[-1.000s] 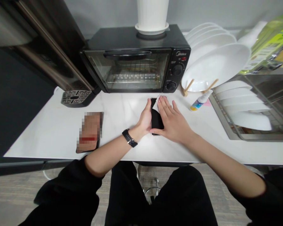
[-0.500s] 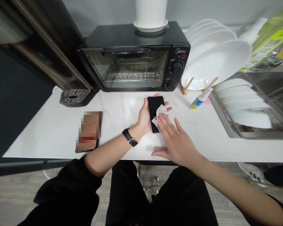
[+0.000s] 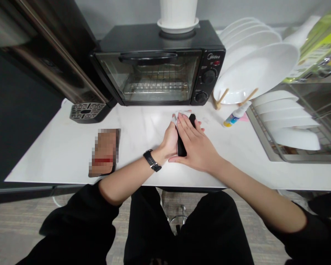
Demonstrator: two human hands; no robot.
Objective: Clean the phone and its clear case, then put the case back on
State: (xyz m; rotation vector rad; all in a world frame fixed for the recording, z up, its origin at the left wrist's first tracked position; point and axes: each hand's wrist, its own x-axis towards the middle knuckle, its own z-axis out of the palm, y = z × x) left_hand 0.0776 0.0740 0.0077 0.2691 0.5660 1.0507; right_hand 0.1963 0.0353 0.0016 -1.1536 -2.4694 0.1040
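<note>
A black smartphone [image 3: 181,147] lies screen up in my left hand [image 3: 170,140], whose thumb and fingers wrap round its edges. Over the screen stretches my right hand [image 3: 197,147], its fingertips pressing a white wipe [image 3: 181,113] against the far end of the phone. Much of the screen is hidden under that hand. A small spray bottle [image 3: 235,116] with a blue and yellow label stands to the right, apart from both hands. Left of my watch-bearing wrist, a flat, pixelated item with a dark edge [image 3: 104,152] rests on the counter.
Behind my hands stands a black toaster oven [image 3: 154,77] with a white pot [image 3: 179,14] on top. White plates [image 3: 259,70] stand in a wooden rack at the right, beside a sink [image 3: 276,154] with bowls [image 3: 295,138]. A machine's drip tray [image 3: 87,111] is at left.
My right hand has slid the wipe up the phone, from the screen's middle right to its far end. My left hand still holds the phone in nearly the same place.
</note>
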